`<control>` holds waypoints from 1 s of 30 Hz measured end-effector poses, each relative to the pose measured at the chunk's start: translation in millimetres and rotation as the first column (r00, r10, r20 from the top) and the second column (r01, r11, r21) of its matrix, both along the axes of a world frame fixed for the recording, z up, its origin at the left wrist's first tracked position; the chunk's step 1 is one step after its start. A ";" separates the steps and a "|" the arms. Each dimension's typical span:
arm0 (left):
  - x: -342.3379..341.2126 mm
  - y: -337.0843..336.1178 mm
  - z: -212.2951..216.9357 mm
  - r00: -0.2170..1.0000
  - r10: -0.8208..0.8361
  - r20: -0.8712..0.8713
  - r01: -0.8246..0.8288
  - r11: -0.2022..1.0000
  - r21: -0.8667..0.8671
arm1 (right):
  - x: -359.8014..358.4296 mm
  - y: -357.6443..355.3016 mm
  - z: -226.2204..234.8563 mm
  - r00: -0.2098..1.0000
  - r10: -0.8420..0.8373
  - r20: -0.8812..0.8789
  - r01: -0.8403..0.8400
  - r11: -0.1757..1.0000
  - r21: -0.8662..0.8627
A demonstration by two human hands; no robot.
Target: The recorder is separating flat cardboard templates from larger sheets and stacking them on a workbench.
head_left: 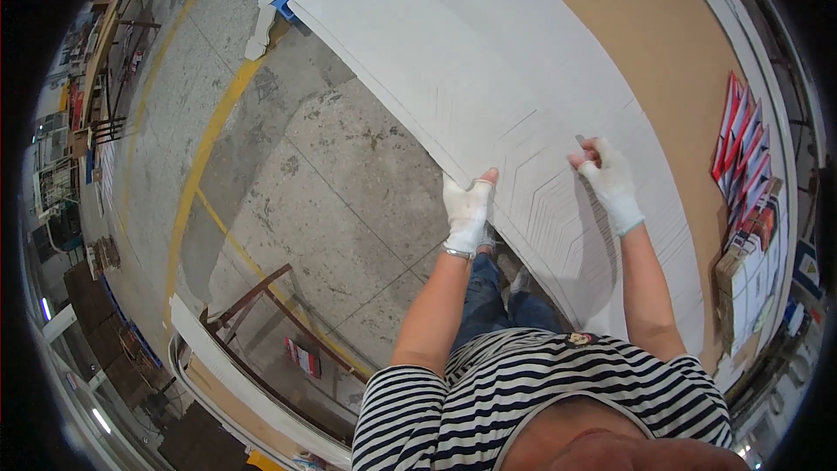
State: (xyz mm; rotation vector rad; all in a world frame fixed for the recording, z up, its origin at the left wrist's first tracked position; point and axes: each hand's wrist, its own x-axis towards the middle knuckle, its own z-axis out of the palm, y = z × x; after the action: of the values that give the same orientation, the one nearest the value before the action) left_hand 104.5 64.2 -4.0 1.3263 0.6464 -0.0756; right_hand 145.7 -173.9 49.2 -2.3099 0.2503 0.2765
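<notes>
A large white cardboard sheet [436, 44] with many thin dark cut or drawn lines spreads in front of me. My left hand [468, 209], in a white fingerless glove, is closed on the sheet's left edge. Its thumb lies on top and the fingers are hidden underneath. Over the lined part of the sheet, my right hand [608, 183], gloved the same way, is closed in a pinch. A small thin grey piece [581, 139] shows at its fingertips, too small to name.
A brown board surface [671, 61] shows right of the sheet. Red and white packets [741, 135] stand at the right edge beside a stack of packs [751, 270]. Left lies a concrete floor [340, 183] with yellow lines and a brown metal frame [261, 296]. White scraps [266, 17] hang far left.
</notes>
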 end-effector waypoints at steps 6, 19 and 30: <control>2.0 -4.0 -2.1 0.998 0.052 -0.021 -0.053 0.998 -0.040 | -11.7 -9.9 24.8 0.997 -0.041 -0.071 0.053 0.984 0.173; 1.4 -2.5 -7.0 0.999 0.038 0.006 -0.038 0.999 -0.026 | -11.4 -16.4 -30.0 0.982 0.015 -0.188 0.046 0.947 0.317; -14.1 -7.6 -5.9 0.998 -0.061 -0.024 0.060 0.998 -0.029 | -19.3 -14.3 -13.6 0.999 0.037 -0.020 -0.037 0.999 -0.003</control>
State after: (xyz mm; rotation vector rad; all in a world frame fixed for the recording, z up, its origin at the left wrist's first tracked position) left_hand 90.4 56.5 -9.9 1.3193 0.6238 -0.1500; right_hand 126.3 -188.3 35.6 -2.3176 0.2184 0.3179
